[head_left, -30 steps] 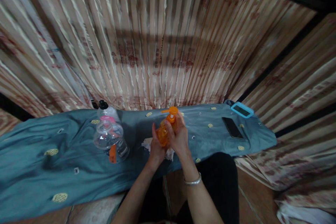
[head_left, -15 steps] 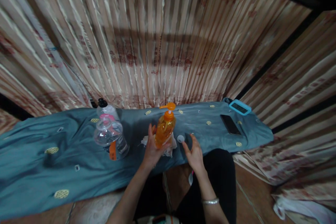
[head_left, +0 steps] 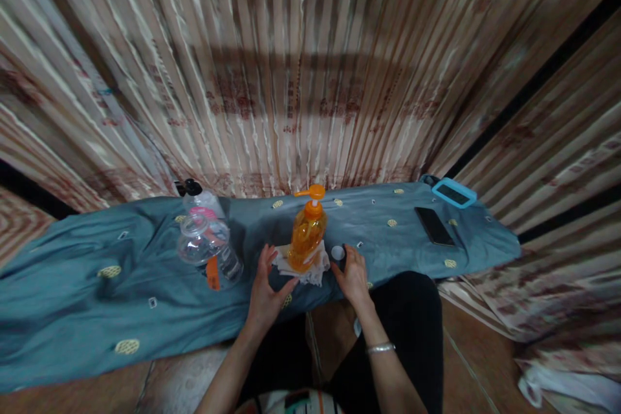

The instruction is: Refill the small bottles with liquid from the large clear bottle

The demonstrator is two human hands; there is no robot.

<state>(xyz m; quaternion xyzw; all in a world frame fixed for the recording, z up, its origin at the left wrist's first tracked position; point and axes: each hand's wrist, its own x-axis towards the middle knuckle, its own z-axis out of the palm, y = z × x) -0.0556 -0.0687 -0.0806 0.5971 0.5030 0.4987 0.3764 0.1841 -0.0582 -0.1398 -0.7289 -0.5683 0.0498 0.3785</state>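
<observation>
In the head view, I see the pale bottle only partly, because the clear container stands before it, and the writing on the curtain is too blurred for me to read. My left hand is empty, thumb and fingers spread apart, near the orange bottle, which stands on a crumpled rag. My right hand curves beside the small cup; whether its fingers pinch it, I cannot tell. The teal cloth bears also a phone.
</observation>
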